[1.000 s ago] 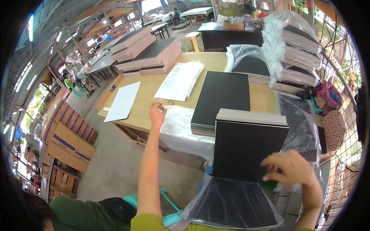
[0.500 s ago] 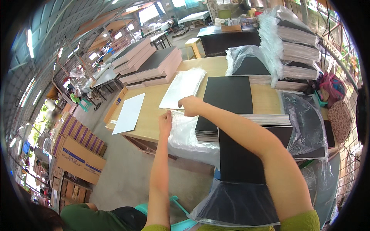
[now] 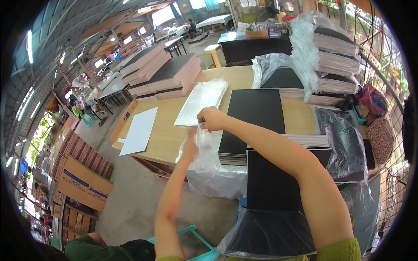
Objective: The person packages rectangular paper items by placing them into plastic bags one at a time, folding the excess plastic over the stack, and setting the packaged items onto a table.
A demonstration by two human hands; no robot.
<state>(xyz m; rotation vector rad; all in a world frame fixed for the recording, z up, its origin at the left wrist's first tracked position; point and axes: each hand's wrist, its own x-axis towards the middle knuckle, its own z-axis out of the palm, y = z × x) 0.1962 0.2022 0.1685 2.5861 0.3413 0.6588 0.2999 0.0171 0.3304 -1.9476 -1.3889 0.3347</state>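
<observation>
A clear plastic bag (image 3: 210, 150) hangs bunched at the table's front edge, its lower part draping over the side. My right hand (image 3: 210, 119) is closed, with the upper end of this bag pinched in its fingers. Just left of it and lower, my left hand (image 3: 190, 145) is at the bag's left side, smeared by motion, so its fingers cannot be made out. Beyond both hands lies a stack of flat clear plastic bags (image 3: 201, 102). Right of the bag is a stack of black-topped boards (image 3: 254, 111), partly crossed by my right forearm.
A white sheet (image 3: 139, 130) lies at the left of the wooden table (image 3: 167, 139). Black-topped board stacks (image 3: 174, 74) stand at the far left, plastic-wrapped stacks (image 3: 335, 58) at the far right. Nearer me are more black boards (image 3: 274, 182). Cardboard boxes (image 3: 82, 182) and a person's green sleeve (image 3: 93, 250) are at lower left.
The plastic bag has been lifted and gathered upward by my right hand. My left hand has moved slightly right and nearer me, against the bag. The view has shifted a little.
</observation>
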